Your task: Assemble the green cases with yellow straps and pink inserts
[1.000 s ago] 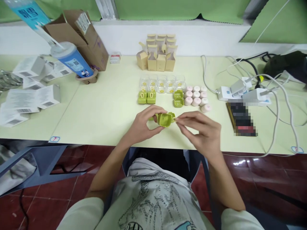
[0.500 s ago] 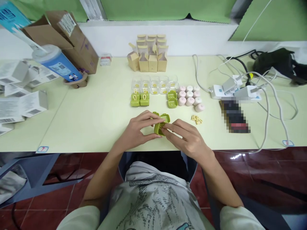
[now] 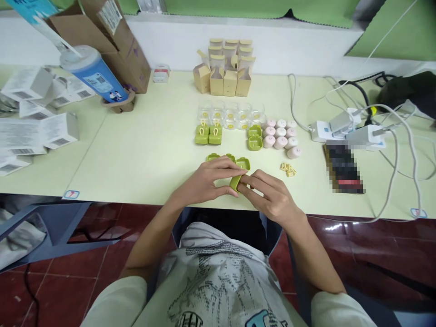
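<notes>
"Head view: where's the green hinged case?"

"Well in front of the kraft boxes, pinched in the left hand. The right hand's grip? Can't tell. Brace it left; work gently right."

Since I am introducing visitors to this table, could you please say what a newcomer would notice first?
A newcomer's eye would likely fall on the left hand and right hand, meeting at a small green case near the front edge of the pale table. Beyond them, toward the right, pink and white cylinders stand in rows. On the left, a big blue container stands out, tilted in a brown holder.
</notes>
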`<control>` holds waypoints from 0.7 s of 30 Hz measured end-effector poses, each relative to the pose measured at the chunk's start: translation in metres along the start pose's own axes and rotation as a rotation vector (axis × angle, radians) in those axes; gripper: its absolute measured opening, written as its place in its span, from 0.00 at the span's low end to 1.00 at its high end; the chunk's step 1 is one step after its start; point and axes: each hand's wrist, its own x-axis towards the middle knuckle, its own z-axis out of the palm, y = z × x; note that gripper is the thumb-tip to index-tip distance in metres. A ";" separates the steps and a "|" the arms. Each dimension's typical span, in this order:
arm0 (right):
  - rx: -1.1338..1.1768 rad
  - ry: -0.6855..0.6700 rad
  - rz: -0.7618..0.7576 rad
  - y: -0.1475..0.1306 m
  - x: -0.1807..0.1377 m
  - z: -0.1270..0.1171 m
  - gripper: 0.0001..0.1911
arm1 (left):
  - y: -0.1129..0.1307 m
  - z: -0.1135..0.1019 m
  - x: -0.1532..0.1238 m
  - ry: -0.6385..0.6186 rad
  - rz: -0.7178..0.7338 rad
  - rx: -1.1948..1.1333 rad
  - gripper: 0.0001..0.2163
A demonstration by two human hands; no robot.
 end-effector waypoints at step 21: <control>0.847 0.225 0.917 0.009 -0.003 0.012 0.16 | 0.011 0.023 0.008 0.175 0.077 0.038 0.20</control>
